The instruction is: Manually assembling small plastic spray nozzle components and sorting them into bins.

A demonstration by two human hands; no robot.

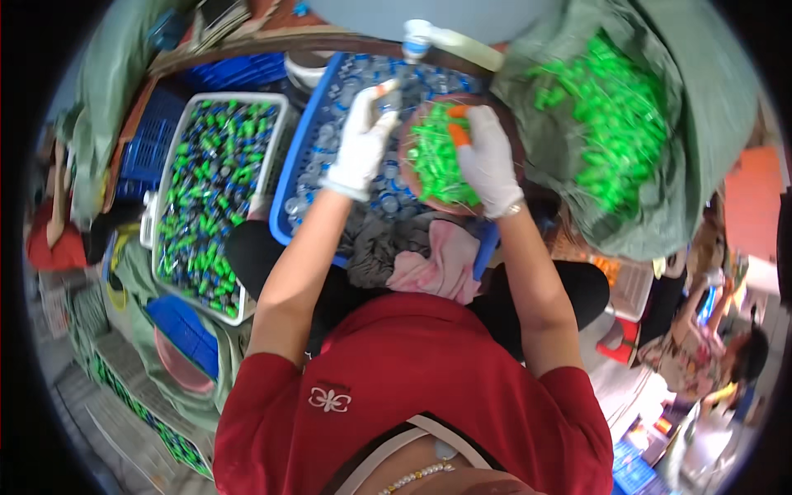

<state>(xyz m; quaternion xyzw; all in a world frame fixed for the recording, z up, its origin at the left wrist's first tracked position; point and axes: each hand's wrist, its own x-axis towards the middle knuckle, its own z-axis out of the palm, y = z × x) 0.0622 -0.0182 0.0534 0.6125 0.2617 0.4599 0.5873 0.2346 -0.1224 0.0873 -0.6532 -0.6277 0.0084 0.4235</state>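
Observation:
My left hand, in a white glove with orange fingertip covers, hovers over a blue crate of small clear plastic parts. Thumb and fingers close around a clear plastic piece, partly blurred. My right hand, gloved the same way, is over a reddish round bowl heaped with bright green plastic pieces. Its orange-covered thumb and finger come together at the far side of the heap, with green showing between them. Which single piece they grip is hard to make out.
Left stands a white tray of green, blue and dark small parts. A large green sack at right holds more green pieces. Grey and pink cloths lie at the crate's near end. A white-capped bottle stands beyond. Other people sit at both sides.

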